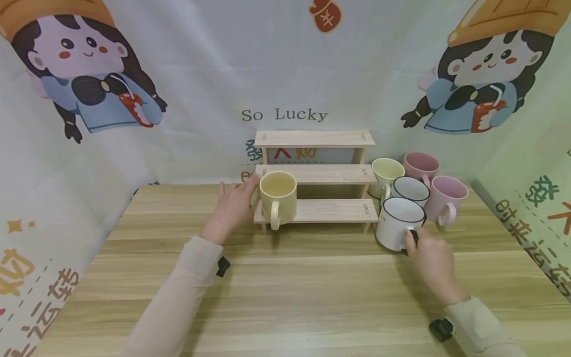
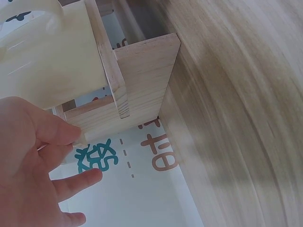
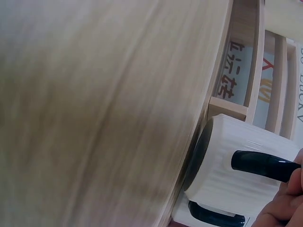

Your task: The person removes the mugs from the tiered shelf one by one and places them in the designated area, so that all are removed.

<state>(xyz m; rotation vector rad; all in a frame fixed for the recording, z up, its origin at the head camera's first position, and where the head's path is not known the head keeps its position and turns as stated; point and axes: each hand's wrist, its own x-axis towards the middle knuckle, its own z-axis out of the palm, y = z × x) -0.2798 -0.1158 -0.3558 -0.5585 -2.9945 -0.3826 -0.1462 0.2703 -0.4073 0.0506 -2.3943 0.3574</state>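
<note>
My right hand (image 1: 432,263) grips the black handle of a white mug with a black rim (image 1: 397,228), just off the right end of a three-step wooden rack (image 1: 330,210). The right wrist view shows this mug's dark base (image 3: 199,156) close over the table, with fingers (image 3: 284,203) round the handle. At the rack's other end, my left hand (image 1: 234,206) pinches the end of the middle step. Beside that hand, a pale yellow mug (image 1: 280,198) stands on the lowest step, its handle facing me. Its side fills the upper left of the left wrist view.
Behind the held mug stand another white black-rimmed mug (image 1: 411,189), a cream mug (image 1: 388,171), a dark pink mug (image 1: 421,166) and a light pink mug (image 1: 446,198). A printed cloth (image 1: 200,74) hangs behind the wooden table (image 1: 312,297).
</note>
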